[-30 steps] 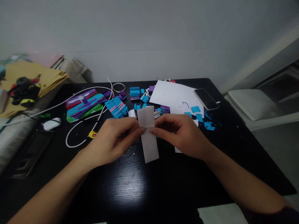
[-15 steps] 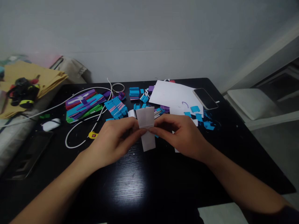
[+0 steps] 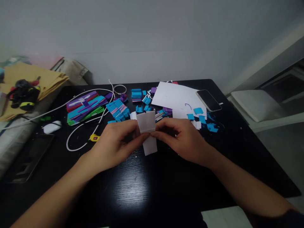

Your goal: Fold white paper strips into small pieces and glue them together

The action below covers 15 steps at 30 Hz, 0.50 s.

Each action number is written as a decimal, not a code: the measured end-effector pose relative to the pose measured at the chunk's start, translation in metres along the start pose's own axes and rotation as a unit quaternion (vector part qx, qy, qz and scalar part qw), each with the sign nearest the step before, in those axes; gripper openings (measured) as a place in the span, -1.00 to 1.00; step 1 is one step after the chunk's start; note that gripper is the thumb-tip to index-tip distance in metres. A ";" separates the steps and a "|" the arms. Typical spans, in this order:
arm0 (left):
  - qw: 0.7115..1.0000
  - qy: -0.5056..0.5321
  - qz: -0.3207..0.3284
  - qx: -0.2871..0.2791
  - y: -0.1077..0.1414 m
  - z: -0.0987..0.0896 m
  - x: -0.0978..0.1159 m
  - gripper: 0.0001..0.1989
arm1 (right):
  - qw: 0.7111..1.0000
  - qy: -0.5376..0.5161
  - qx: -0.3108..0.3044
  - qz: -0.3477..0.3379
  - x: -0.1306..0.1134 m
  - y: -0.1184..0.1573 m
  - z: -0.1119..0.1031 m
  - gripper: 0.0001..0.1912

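Both your left hand (image 3: 117,139) and right hand (image 3: 185,137) pinch a white strip (image 3: 146,120) between thumb and fingers over the counter (image 3: 171,186), its crosswise crease (image 3: 145,130) apparently begun but not yet pressed flat.

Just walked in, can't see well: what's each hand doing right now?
Left hand: closed, pinching the white paper strip.
Right hand: closed, pinching the same white paper strip.

White paper (image 3: 146,121) between both grips (image 3: 116,142) (image 3: 186,138)

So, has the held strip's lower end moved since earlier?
Yes, the strip's lower end rose in view: from below the white speck on the table to roughly level.
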<state>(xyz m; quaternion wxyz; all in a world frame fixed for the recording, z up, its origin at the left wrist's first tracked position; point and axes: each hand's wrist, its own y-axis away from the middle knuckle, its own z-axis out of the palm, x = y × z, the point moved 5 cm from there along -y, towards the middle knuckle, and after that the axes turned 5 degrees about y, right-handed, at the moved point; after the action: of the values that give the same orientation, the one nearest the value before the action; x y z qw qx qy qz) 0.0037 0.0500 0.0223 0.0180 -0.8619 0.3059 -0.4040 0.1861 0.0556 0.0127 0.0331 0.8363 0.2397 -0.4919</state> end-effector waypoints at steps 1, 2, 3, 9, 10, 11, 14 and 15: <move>1.000 -0.004 0.001 -0.002 0.001 0.000 0.000 -0.86 | 1.000 0.006 0.003 -0.009 0.000 0.000 0.000 -0.91; 1.000 -0.008 0.001 -0.005 0.001 0.000 0.000 -0.86 | 1.000 0.012 0.006 -0.017 -0.001 0.001 0.000 -0.92; 1.000 -0.011 0.000 -0.004 0.002 0.000 0.000 -0.84 | 1.000 0.016 0.010 -0.022 -0.001 0.001 0.000 -0.92; 0.999 -0.009 -0.034 0.035 0.002 -0.005 -0.006 -0.78 | 0.997 -0.002 0.066 -0.025 -0.015 0.003 -0.011 -0.95; 0.998 -0.009 -0.040 0.044 0.002 -0.006 -0.007 -0.77 | 0.995 -0.021 0.092 -0.029 -0.016 0.006 -0.015 -0.96; 0.998 -0.011 -0.045 0.053 0.001 -0.007 -0.007 -0.77 | 0.992 -0.046 0.111 -0.048 -0.017 0.011 -0.018 -0.98; 0.996 -0.020 -0.051 0.067 -0.001 -0.008 -0.008 -0.76 | 0.989 -0.129 -0.034 -0.066 -0.001 0.029 0.002 -0.94; 0.996 -0.024 -0.049 0.067 -0.002 -0.008 -0.007 -0.76 | 0.982 -0.149 -0.090 -0.068 0.008 0.036 0.012 -0.88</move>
<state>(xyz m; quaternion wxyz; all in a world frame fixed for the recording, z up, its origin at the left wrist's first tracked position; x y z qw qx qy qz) -0.0044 0.0569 0.0229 0.0632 -0.8821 0.2356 -0.4031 0.1950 0.0228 -0.0068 0.1107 0.7288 0.3316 -0.5888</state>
